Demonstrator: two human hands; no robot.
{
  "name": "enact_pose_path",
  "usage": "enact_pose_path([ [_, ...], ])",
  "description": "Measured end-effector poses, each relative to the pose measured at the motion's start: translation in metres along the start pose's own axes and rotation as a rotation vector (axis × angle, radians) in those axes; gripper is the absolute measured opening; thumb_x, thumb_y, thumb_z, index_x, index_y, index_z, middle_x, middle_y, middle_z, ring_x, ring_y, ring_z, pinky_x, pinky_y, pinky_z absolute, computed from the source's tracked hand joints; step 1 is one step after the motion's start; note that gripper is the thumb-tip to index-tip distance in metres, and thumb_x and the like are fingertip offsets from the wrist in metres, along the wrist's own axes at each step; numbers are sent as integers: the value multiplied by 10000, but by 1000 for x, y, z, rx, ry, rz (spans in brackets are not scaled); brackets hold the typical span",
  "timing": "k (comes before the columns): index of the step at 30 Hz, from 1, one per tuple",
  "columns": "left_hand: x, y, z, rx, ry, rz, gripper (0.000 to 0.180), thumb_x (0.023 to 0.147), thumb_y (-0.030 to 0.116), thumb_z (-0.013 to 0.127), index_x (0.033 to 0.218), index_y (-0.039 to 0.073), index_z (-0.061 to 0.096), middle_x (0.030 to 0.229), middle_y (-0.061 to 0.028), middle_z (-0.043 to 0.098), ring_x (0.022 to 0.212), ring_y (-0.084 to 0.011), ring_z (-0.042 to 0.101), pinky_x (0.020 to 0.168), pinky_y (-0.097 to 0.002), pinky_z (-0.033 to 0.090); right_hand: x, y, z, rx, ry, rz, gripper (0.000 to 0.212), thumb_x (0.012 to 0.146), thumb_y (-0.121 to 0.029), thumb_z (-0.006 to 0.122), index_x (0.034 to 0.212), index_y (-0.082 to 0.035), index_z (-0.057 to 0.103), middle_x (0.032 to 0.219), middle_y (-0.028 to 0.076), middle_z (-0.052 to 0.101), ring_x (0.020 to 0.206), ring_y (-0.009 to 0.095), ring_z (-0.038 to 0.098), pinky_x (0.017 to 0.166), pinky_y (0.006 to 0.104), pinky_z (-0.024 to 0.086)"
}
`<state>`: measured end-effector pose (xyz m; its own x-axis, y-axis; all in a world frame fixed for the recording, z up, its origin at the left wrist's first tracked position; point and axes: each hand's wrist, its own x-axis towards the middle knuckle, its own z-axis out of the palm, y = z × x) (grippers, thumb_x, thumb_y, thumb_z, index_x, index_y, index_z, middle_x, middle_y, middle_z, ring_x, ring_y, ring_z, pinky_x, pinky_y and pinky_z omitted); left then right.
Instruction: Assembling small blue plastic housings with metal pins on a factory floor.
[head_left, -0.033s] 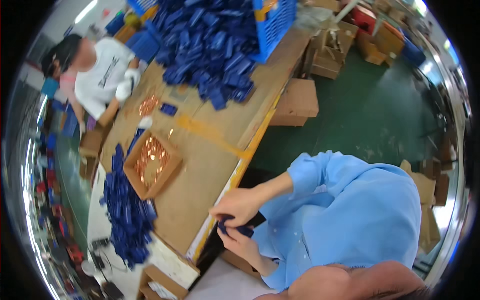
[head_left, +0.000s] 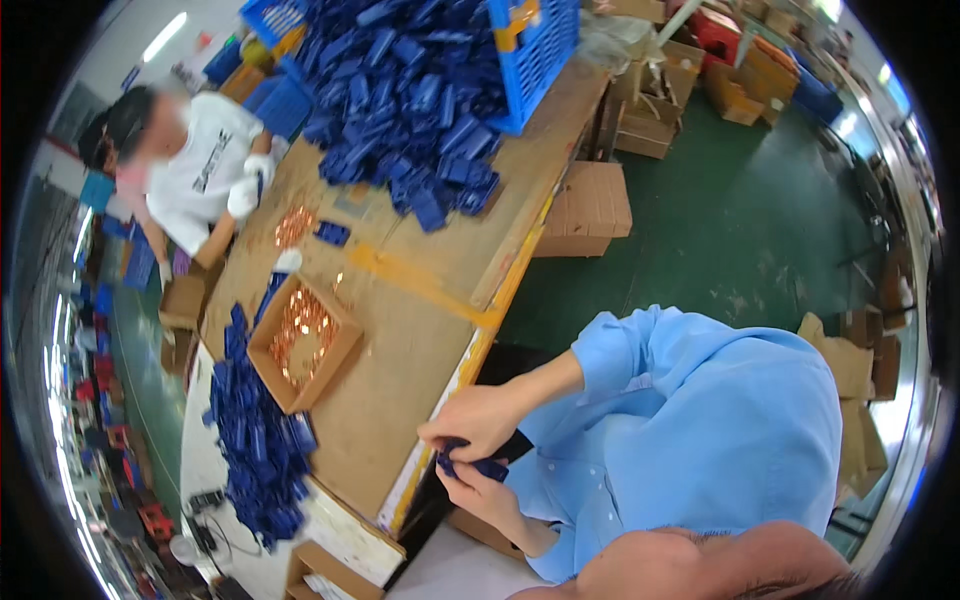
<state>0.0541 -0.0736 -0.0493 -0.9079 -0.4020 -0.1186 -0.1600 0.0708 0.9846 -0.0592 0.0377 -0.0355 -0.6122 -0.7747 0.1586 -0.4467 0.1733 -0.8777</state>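
My right hand [head_left: 478, 420] and my left hand [head_left: 482, 492] meet just off the table's near edge. A small dark blue plastic piece [head_left: 490, 468] is between them. My left fingers wrap round it from below, while my right fingers pinch its upper end; the fingers partly hide it. On the table, a shallow cardboard box [head_left: 340, 352] holds many small shiny copper-coloured metal parts [head_left: 308, 325]. Beside that box lies a long heap of dark blue plastic pieces [head_left: 250, 440].
A blue plastic crate [head_left: 538, 60] on its side spills a large pile of blue pieces [head_left: 400, 110]. Across the table, a person [head_left: 205, 160] in white gloves works near loose copper parts [head_left: 293, 226] and one blue piece [head_left: 332, 233]. Cardboard boxes [head_left: 588, 205] stand beyond the table edge.
The whole view has shifted slightly. My hands keep nearly the same hold on the blue piece. The gloved hands of the person across have moved a little.
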Motion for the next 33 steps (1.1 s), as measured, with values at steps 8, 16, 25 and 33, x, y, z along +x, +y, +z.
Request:
enact_pose_path([
  [8,9,3,11,148,-121,18,338,1016,222,413,1231,-29,485,936,-137,600,570,-175,593,465,-254,476,-24,6,-9,-40,145,-23,216,829,-175,613,964,-79,476,769,157,601,753,375,610,619,471,458],
  [16,5,6,16,97,-162,6,340,1025,251,414,1250,2,467,954,-128,612,689,-160,619,486,-250,498,-28,8,-16,28,97,-11,208,817,-175,608,939,-61,484,775,175,605,780,387,610,651,478,464],
  [25,1,5,8,52,-167,12,346,1009,231,411,1221,-34,480,902,-141,610,662,-169,619,458,-255,510,-25,-1,-12,-45,66,13,203,790,-170,632,916,-74,505,770,148,616,780,371,614,637,470,462],
  [33,-10,9,-4,58,-125,6,375,1014,244,436,1285,-13,477,922,-115,614,648,-151,606,458,-257,490,-18,-4,7,-46,27,-16,196,811,-181,603,961,-90,513,787,140,617,779,354,620,634,465,476],
])
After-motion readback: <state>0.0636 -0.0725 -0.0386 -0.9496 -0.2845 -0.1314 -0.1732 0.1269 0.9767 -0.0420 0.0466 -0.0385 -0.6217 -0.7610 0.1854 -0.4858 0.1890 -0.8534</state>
